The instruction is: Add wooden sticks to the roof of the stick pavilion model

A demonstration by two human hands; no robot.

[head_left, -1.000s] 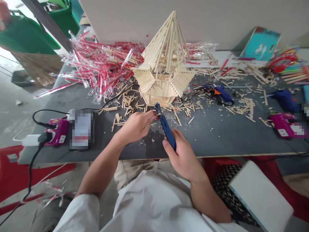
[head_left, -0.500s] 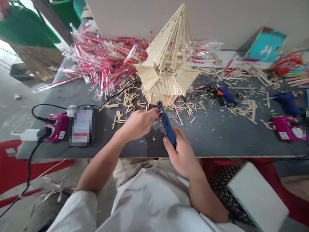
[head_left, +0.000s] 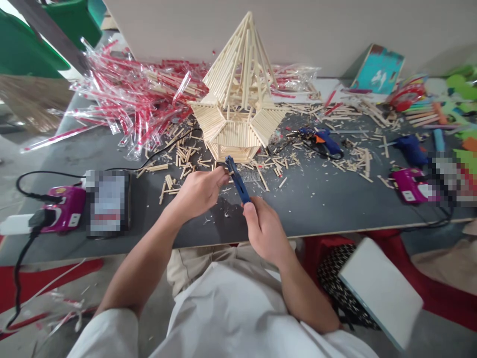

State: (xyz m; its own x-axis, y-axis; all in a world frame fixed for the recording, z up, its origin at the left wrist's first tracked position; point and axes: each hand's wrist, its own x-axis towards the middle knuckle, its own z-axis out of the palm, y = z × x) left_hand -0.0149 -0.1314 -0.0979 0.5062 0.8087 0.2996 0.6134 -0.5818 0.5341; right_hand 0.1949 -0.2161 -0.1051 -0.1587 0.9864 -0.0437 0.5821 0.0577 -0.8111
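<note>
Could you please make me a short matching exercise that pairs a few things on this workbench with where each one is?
Things:
1. right hand
2. stick pavilion model
3. hot glue gun
4. red-striped cellophane pile

Places:
A. lying right of the model
B. behind and left of the model
C. gripping a blue tool
D. standing on the dark tabletop

Pairs: 1-C, 2-D, 3-A, 4-B

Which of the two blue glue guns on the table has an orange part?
The blue glue gun just right of the stick pavilion, with orange showing near its handle. The other blue glue gun, farther right above the magenta unit, shows no orange.
</note>
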